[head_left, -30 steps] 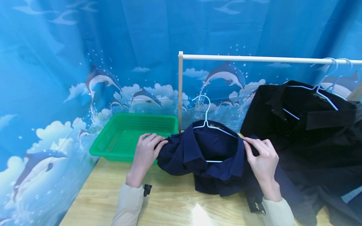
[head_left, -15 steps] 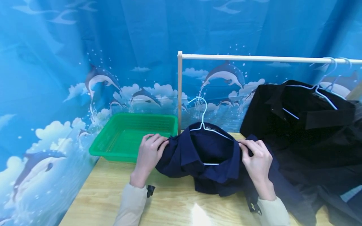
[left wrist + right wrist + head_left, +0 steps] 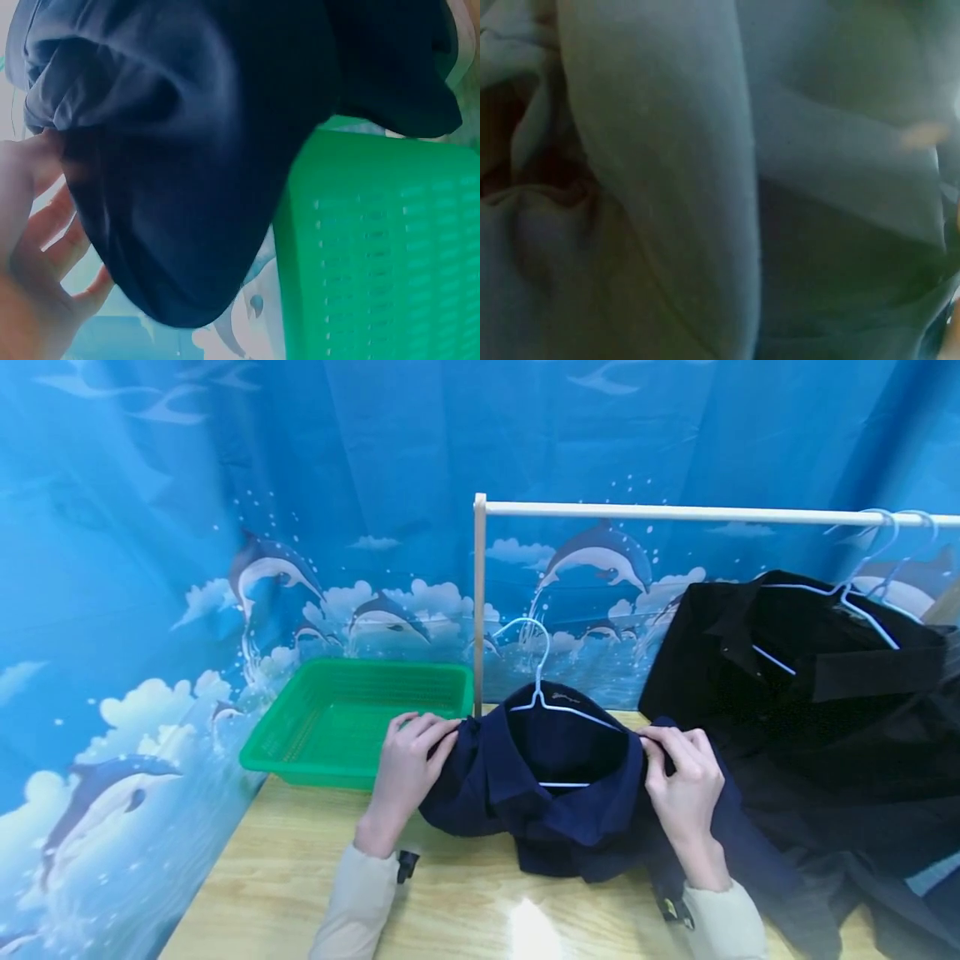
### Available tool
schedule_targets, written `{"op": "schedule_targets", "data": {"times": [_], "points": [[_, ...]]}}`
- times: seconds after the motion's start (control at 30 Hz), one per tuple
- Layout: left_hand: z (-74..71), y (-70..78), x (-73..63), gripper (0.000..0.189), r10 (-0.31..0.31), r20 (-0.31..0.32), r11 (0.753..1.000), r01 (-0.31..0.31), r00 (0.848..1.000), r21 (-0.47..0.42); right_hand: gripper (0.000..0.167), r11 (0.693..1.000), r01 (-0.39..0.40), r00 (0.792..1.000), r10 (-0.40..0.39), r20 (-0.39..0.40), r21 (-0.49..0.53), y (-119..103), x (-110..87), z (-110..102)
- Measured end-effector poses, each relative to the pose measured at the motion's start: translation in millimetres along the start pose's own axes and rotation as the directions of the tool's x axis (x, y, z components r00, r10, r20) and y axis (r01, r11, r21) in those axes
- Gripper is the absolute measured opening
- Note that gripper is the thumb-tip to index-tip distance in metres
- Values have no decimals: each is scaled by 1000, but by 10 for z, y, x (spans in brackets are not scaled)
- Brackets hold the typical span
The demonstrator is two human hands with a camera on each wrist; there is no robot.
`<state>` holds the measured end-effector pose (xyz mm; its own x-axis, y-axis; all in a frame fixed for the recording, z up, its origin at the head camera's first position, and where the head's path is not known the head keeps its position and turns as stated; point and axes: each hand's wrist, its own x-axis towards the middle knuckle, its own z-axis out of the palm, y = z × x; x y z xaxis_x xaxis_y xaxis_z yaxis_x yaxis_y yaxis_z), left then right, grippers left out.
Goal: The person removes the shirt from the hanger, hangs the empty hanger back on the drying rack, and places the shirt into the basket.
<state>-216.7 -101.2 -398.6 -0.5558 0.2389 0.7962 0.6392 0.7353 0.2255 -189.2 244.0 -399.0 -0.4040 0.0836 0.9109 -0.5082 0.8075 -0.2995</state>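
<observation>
The left hand (image 3: 408, 768) and right hand (image 3: 686, 781) each have fingers clamped on a shoulder of the navy shirt (image 3: 570, 818), stretched between them over the desk (image 3: 457, 902). Inside its collar, the hanger (image 3: 537, 683) runs lengthwise across from left fingers toward right, hook upward, its tip pointing to the left-hand side.
</observation>
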Motion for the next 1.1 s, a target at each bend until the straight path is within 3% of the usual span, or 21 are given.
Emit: {"op": "schedule_targets", "data": {"times": [0.17,0.4,0.5,0.6,0.77,1.1], "points": [[-68,-67,17,24,-33,-21,999,32,999,-35,7,1000,-17,999,17,-32,7,37,42,-22],[-197,-223,-1,21,-142,-36,989,141,989,-34,7,998,-63,995,63,-75,-7,86,99,-78],[-230,-284,-16,21,-192,3,981,192,981,-16,6,997,-69,994,67,-85,-20,105,110,-98],[-232,-324,-32,21,-220,84,975,219,972,21,5,997,-71,994,69,-83,-30,119,109,-110],[-197,-326,-36,19,-189,163,982,186,968,36,5,995,-80,995,76,-70,-58,133,96,-121],[-208,-228,-27,10,-92,81,995,94,992,-25,6,990,-91,995,96,34,-109,151,45,-133]]}}
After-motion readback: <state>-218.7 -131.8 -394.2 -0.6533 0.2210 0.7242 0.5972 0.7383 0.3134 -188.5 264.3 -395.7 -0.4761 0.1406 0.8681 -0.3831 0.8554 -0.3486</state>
